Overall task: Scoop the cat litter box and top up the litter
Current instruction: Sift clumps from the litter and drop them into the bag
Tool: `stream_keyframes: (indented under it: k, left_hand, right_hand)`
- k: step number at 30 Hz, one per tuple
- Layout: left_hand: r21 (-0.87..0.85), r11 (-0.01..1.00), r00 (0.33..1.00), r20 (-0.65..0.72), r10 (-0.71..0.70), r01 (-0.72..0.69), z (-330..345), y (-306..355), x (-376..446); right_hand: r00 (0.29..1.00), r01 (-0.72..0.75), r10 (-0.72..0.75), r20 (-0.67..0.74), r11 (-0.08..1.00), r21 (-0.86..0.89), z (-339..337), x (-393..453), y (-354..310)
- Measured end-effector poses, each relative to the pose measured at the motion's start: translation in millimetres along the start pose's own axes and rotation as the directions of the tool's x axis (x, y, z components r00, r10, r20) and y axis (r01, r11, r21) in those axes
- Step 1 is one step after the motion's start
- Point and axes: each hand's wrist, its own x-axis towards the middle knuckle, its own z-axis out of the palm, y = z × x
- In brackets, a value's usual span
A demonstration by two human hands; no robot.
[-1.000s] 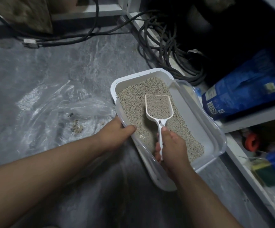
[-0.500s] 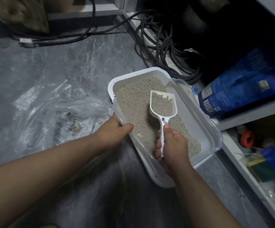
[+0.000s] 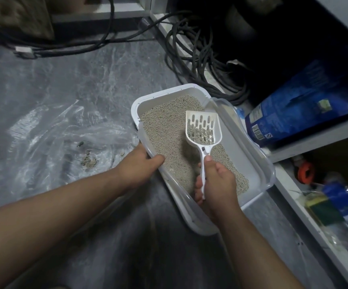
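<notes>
Clear plastic sheet (image 3: 50, 138) spread on grey marble-look floor (image 3: 85, 76) at left, small clump of scooped waste (image 3: 88, 160) on it, a few dark bits nearby. Black cables (image 3: 68, 45) along far wall, more coiled cable (image 3: 202, 65) beyond box. Left hand (image 3: 140, 165) gripping left rim of litter box (image 3: 258, 178), thumb hooked over edge onto inner side, other fingers under rim and hidden. Litter box white, rectangular, on floor at centre, tilted up on left side, right rim near shelf edge. Grey-beige litter (image 3: 164, 130) covering most of box bottom, bare strip of bottom along right wall. Right hand (image 3: 215, 187) wrapped round handle of white slotted scoop (image 3: 203, 130), thumb pressed along top of handle, fingers curled underneath. Scoop head raised above litter near far right part of box, a thin layer of granules in lower half of scoop, upper slots bare. Blue bag (image 3: 298, 105) lying on its side on shelf (image 3: 319, 136) at right, barcode end just beside box. Lower right: orange round item (image 3: 304, 171), blurred blue and yellow-green packs (image 3: 335, 203), too blurred to identify.
</notes>
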Motion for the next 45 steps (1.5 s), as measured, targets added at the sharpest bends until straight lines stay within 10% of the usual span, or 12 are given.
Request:
stream_keyframes:
  k: [30,45]
  left_hand:
    - [-0.115,0.992,0.997,0.065,-0.037,0.044,-15,-13,-5]
    - [-0.001,0.975,0.956,-0.198,-0.216,0.22,-76,-86,-46]
  right_hand:
    - [0.998,0.043,-0.042,0.041,0.999,-0.028,0,-27,-17]
    - [0.996,-0.026,0.017,0.087,0.994,0.107,3,-31,-20]
